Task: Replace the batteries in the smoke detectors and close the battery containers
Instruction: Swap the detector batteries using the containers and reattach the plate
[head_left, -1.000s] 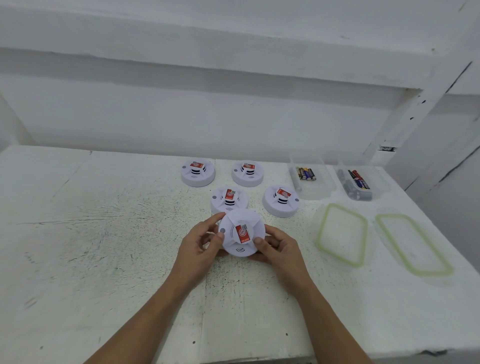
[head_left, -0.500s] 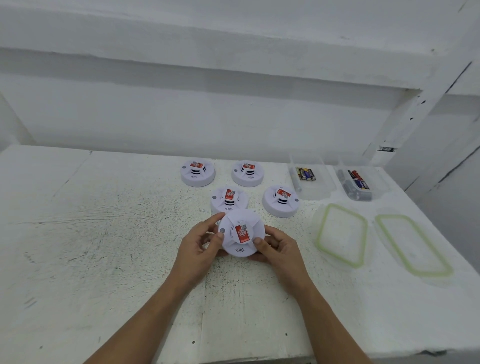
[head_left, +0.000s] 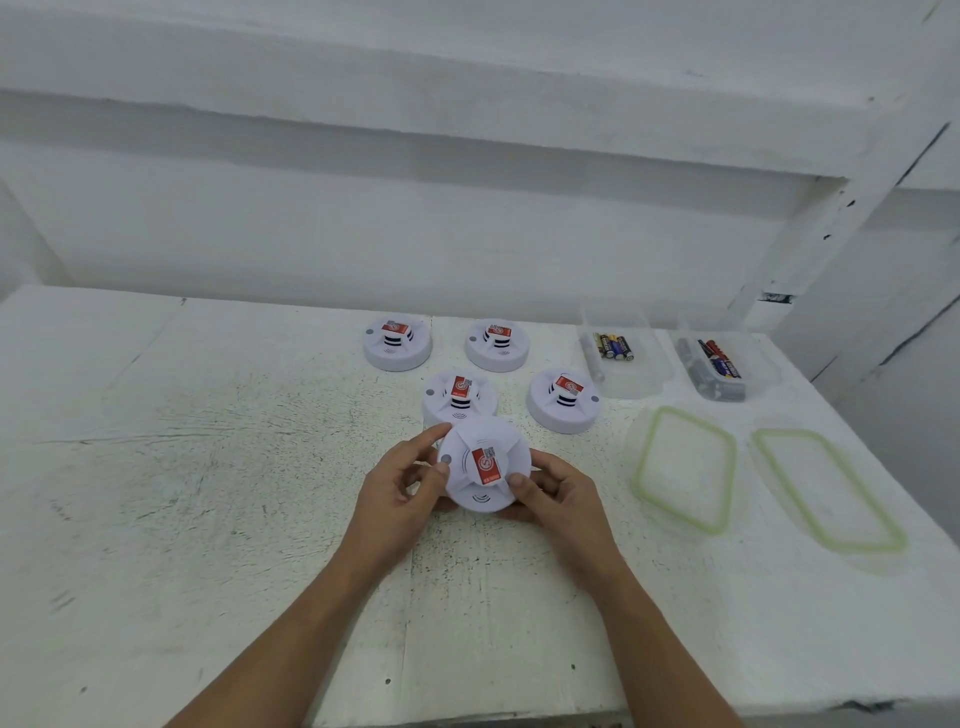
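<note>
Both hands (head_left: 400, 491) unmoved, detector (head_left: 485, 462) still held

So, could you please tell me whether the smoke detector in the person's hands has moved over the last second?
No. The held smoke detector sits just in front of the middle detector, as before, in both hands' grip.

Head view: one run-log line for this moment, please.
left hand + right hand: gripping held smoke detector, tilted | four detectors on table | both battery containers open, lids off
</note>
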